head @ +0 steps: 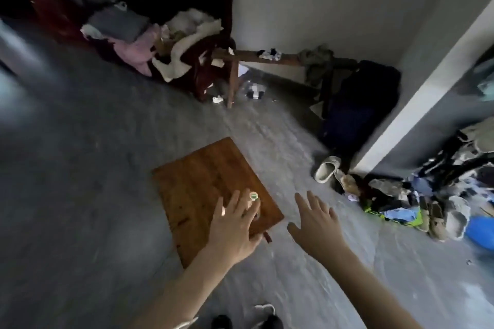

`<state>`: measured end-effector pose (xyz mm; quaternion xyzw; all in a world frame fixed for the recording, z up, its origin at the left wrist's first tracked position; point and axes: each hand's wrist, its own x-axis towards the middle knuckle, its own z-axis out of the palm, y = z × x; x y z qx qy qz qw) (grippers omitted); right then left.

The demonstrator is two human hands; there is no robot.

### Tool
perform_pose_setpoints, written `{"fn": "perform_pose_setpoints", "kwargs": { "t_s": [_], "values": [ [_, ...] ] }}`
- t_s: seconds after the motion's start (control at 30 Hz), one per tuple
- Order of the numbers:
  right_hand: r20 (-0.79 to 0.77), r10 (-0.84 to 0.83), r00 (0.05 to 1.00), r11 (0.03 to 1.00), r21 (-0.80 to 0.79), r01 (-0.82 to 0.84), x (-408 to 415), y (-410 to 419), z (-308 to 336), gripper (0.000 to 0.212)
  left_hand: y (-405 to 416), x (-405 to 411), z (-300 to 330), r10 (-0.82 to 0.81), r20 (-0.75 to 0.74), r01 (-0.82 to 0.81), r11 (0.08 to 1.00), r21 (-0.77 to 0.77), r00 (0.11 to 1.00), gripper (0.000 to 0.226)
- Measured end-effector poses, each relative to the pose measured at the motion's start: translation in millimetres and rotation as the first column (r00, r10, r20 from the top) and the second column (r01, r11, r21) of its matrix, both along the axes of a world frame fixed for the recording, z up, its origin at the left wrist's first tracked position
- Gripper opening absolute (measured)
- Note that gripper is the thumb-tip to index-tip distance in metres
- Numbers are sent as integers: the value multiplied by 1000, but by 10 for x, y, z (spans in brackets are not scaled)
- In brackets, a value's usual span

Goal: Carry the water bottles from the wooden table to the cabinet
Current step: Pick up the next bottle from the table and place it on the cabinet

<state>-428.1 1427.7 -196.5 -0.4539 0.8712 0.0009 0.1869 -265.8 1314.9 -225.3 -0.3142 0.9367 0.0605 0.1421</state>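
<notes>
Head view: the fingers point(235, 208) of the left hand point(235, 230) are seen spread and nearly straight, reaching over a water bottle point(253, 199) whose pale green-rimmed cap shows between the tips of the middle fingers. Most of the bottle is hidden under those fingers, so whether it is touched cannot be told; nothing is seen curled round it. The right hand point(315, 224) is held flat with fingers splayed and relaxed, gripping nothing, just beside the near right corner of the wooden table point(195, 176) and above the grey floor point(80, 195). The bottle stands on the table near its right edge, in the nearer half of the top. Farther out, a chair point(203, 61) heaped with clothes is seen by the wall, a dark bag point(358, 104) stands beside a white pillar point(427, 83), and shoes point(327, 168) and loose clothing are scattered at the right.
</notes>
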Motion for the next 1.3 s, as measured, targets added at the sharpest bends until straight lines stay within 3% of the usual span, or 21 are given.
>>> {"fn": "perform_pose_setpoints", "kwargs": {
  "t_s": [0.17, 0.33, 0.53, 0.77, 0.87, 0.97, 1.13, 1.3],
  "values": [
    [88, 147, 985, 989, 2, -148, 314, -469, -295, 71, -217, 423, -203, 234, 55, -237, 970, 49, 971, 81],
    [193, 227, 955, 967, 70, -244, 653, -716, -811, 73, -408, 732, -584, 368, 84, -376, 921, 102, 926, 84],
    [263, 179, 948, 946, 219, -239, 842, -875, -1615, 71, -591, 899, -1262, 404, 148, -426, 887, 177, 903, 87],
    [277, 71, 958, 948, 281, -152, 816, -1086, -2528, 73, -934, 899, -2215, 443, 162, -470, 848, 244, 882, 96],
    [290, 47, 956, 958, 257, -125, 825, -1221, -2887, 71, -1030, 837, -2596, 488, 147, -507, 792, 341, 861, 100],
    [298, 39, 954, 966, 235, -112, 853, -1316, -3193, 68, -1075, 800, -2957, 566, 148, -560, 676, 479, 811, 112],
    [340, 20, 940, 975, 200, -93, 905, -1406, -3588, 67, -1064, 730, -3446, 736, -120, -474, 542, 694, 666, 118],
    [393, -19, 919, 981, 186, -59, 893, -1474, -3821, 73, -1076, 491, -3746, 788, -368, -297, 550, 780, 494, 118]
  ]
}}
